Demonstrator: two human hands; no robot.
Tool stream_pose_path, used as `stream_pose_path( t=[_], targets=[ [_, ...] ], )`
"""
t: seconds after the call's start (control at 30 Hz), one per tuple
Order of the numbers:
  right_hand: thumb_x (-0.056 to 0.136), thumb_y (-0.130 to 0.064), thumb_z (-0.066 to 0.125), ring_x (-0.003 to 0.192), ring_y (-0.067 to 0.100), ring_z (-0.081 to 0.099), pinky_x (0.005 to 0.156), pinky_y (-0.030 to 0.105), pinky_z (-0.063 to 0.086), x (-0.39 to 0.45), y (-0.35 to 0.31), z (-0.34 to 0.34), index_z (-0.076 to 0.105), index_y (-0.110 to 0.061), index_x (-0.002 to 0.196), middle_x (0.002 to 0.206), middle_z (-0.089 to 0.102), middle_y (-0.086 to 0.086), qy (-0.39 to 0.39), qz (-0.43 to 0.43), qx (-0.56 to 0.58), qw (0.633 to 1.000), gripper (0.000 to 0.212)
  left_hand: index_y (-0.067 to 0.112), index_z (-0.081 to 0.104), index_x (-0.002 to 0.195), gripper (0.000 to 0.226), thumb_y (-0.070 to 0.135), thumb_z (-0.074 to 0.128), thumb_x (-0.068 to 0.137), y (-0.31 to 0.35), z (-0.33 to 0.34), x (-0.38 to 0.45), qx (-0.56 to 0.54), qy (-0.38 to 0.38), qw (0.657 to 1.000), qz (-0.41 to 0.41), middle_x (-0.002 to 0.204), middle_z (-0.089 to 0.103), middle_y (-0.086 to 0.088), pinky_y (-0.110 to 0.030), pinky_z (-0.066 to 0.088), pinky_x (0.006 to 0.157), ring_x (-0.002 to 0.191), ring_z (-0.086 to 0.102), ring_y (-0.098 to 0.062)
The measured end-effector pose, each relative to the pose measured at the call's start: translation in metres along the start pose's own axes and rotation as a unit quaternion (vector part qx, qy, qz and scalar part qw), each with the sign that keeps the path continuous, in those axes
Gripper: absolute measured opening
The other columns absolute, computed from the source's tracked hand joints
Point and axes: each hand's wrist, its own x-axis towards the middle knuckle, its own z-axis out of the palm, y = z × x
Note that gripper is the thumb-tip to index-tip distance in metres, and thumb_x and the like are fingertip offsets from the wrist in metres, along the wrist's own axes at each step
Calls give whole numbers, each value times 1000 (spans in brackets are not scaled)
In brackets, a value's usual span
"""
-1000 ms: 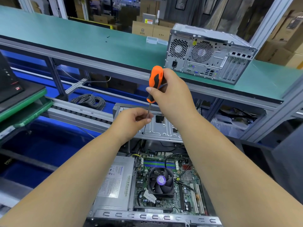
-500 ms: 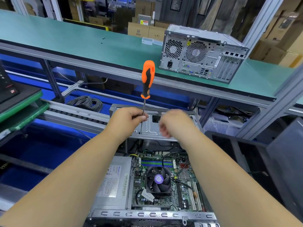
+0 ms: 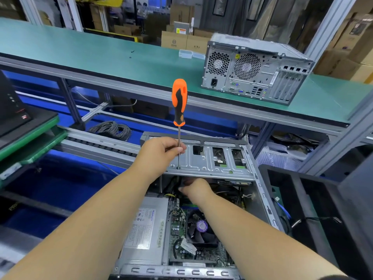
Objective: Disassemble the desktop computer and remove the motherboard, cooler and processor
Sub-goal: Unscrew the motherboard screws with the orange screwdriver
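Left hand (image 3: 161, 148), at frame centre, pinches the shaft of an upright screwdriver (image 3: 179, 102), tip on the drive cage (image 3: 210, 160). Right hand (image 3: 194, 188), just below, reaches under the cage into the open case (image 3: 262, 199); its grip is blurred, cannot tell. Cooler (image 3: 199, 229) sits on the motherboard (image 3: 177, 233), lower centre.

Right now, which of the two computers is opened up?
The near computer under the hands, its fan exposed. The far computer on the green shelf stays closed.
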Motion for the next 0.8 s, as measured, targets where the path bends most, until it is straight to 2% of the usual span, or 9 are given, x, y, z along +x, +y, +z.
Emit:
stream_pose_path(
  t=[0.17, 0.3, 0.37, 0.43, 0.47, 0.57, 0.63, 0.7, 0.8],
  targets=[
    [90, -48, 63, 114, 28, 60, 87, 27, 45, 19, 0, 13, 60, -4, 124, 122, 65, 14, 2, -18, -127, 992, 55, 28, 74, 87, 21, 13, 60, 92, -1, -2, 3, 0, 1, 1000, 1, 87, 73, 15, -28, 54, 90, 86, 67, 1],
    [93, -41, 62, 112, 30, 61, 91, 29, 47, 26, 2, 19, 60, -7, 125, 119, 66, 14, 7, -32, -112, 993, 48, 26, 74, 87, 21, 11, 60, 92, -1, -2, 5, -11, 1, 1000, 1, 86, 73, 15, -28, 55, 89, 85, 68, 0],
    [95, -24, 61, 94, 29, 67, 88, 35, 53, 31, 4, 22, 62, -2, 122, 102, 70, 15, -1, -37, -19, 999, 34, 28, 74, 86, 22, 11, 60, 92, -1, -2, 6, -11, 2, 1000, 3, 86, 73, 15, -29, 55, 89, 86, 68, -1],
    [96, -9, 58, 65, 16, 66, 69, 26, 57, 32, 5, 23, 60, 3, 121, 80, 67, 9, -20, -9, 77, 997, 28, 29, 74, 85, 24, 11, 60, 92, -2, -3, 7, -18, 3, 1000, 3, 85, 73, 14, -31, 55, 89, 86, 69, -3],
    [96, -5, 56, 60, 13, 64, 65, 22, 56, 32, 5, 21, 59, 4, 121, 78, 66, 8, -27, -4, 87, 996, 27, 29, 73, 84, 24, 11, 60, 92, -2, -3, 7, -20, 4, 1000, 3, 86, 73, 14, -32, 55, 90, 87, 69, -4],
    [96, -7, 54, 91, 30, 69, 88, 37, 56, 29, 5, 17, 64, 3, 116, 105, 70, 18, -21, -6, 44, 999, 25, 31, 73, 84, 25, 11, 60, 92, -4, -3, 7, -21, 11, 1000, 3, 87, 73, 14, -34, 55, 89, 87, 69, -6],
    [93, -15, 56, 103, 30, 66, 91, 39, 54, 19, 5, 11, 69, -3, 112, 110, 70, 15, 25, -18, -16, 999, 26, 33, 73, 83, 26, 12, 60, 91, -5, -4, 7, -16, 15, 1000, 7, 87, 73, 16, -32, 55, 88, 86, 69, -5],
    [93, -17, 55, 101, 28, 67, 90, 38, 54, 11, 3, 5, 71, -6, 109, 108, 71, 13, 30, -32, -41, 998, 24, 33, 73, 83, 25, 13, 61, 91, -5, -4, 6, -9, 14, 1000, 10, 87, 72, 18, -30, 55, 87, 86, 69, -3],
    [95, -3, 55, 70, 19, 67, 86, 31, 56, -7, -2, 1, 69, -3, 98, 98, 70, 15, -90, 5, 23, 996, 14, 33, 73, 83, 24, 13, 61, 91, -5, -2, 5, -8, 11, 1000, 5, 88, 72, 17, -26, 53, 85, 86, 68, -2]
  ],
)
